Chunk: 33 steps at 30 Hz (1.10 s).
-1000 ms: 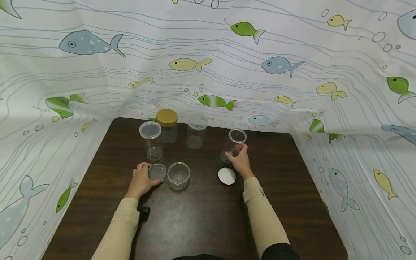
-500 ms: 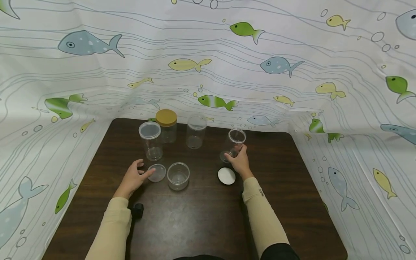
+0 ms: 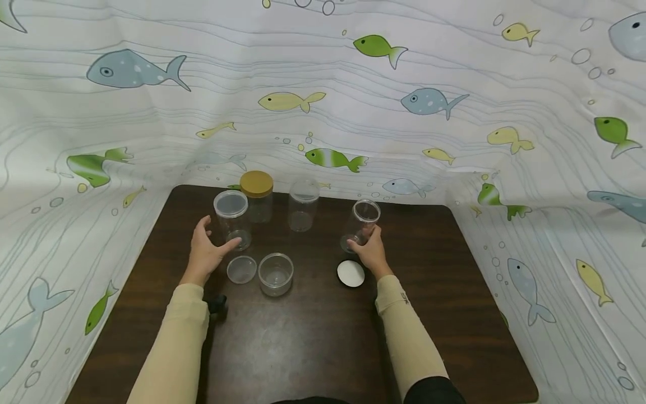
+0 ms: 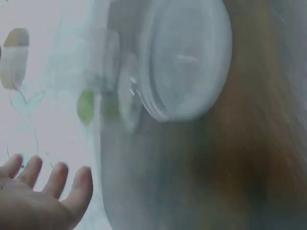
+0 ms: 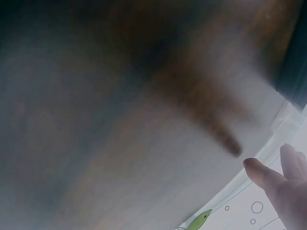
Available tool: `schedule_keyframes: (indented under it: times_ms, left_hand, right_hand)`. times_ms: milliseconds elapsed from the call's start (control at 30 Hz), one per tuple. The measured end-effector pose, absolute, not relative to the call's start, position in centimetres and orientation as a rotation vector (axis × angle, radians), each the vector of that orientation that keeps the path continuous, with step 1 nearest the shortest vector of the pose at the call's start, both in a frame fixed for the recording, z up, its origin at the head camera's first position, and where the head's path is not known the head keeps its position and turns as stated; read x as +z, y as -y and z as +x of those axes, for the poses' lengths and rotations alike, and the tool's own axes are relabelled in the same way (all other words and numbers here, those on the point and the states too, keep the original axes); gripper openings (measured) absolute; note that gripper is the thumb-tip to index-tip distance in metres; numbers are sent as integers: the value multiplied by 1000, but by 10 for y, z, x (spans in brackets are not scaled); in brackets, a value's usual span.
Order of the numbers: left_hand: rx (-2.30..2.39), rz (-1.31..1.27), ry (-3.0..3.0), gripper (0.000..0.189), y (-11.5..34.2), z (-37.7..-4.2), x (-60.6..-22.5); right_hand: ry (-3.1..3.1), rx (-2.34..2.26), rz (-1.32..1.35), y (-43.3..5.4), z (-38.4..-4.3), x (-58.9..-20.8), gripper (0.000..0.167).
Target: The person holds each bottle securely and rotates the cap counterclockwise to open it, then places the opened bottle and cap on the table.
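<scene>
My left hand [image 3: 206,252] is spread beside a tall clear jar with a translucent lid [image 3: 231,205], its thumb before the jar's lower part and its fingers to the left. Contact with the jar cannot be made out. In the left wrist view the lid [image 4: 189,57] looms large and blurred above the fingers [image 4: 57,179]. On the right, my right hand [image 3: 372,249] holds an upright, lidless clear jar [image 3: 364,217], thumb and fingers around its lower side. A black-rimmed white lid [image 3: 350,274] lies just in front of that jar. The right wrist view shows only fingertips [image 5: 261,172], without the jar.
A loose translucent lid [image 3: 241,270] lies left of a short open clear tub [image 3: 276,275]. Behind stand a yellow-lidded jar [image 3: 257,185] and another clear lidded jar [image 3: 303,207]. A fish-patterned sheet [image 3: 282,129] rises behind the brown table [image 3: 303,342].
My left hand has let go of the loose translucent lid, drawn back left, then moved forward to the tall lidded jar. My right hand stays at the lidless jar.
</scene>
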State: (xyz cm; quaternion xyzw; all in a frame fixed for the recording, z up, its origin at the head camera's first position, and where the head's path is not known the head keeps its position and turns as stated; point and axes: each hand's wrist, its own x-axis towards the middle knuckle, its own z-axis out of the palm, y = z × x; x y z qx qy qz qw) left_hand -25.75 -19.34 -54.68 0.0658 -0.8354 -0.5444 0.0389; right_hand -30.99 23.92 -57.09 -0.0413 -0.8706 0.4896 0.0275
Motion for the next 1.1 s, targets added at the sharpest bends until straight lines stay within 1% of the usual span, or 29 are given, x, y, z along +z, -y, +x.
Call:
schedule_keyframes:
  times_ms: [233,333,433,600,667,767,933,1100]
  left_hand:
    - [-1792,164,2440,119,181,-276,-549]
    - [-1841,206,2432,120,179,-278,-552]
    - [-1830,267,2439,115,178,-279,-557]
    - [-1772,342,2440,93,178,-278,-564]
    - [-1757,344,2431,85,178,-277,-564]
    - [-1730,339,2414,80,178,-276,-562]
    - [-1688,291,2384,74,177,-273,-555]
    - [-1631,258,2387,84,174,-268,-541]
  right_hand:
    - [2713,1504,-133,-241,-312,-576,73]
    - [2709,1492,-121,-239,-311,-577,74]
    - [2717,1491,-108,-237,-311,-578,73]
    - [2733,1494,-110,-236,-311,-577,70]
    - [2738,1489,-119,-237,-311,-576,71]
    - [2753,1477,-133,-238,-311,-575,74]
    - [2763,1468,-136,-242,-311,-575,78]
    - [2771,1479,-133,-244,-310,-576,78]
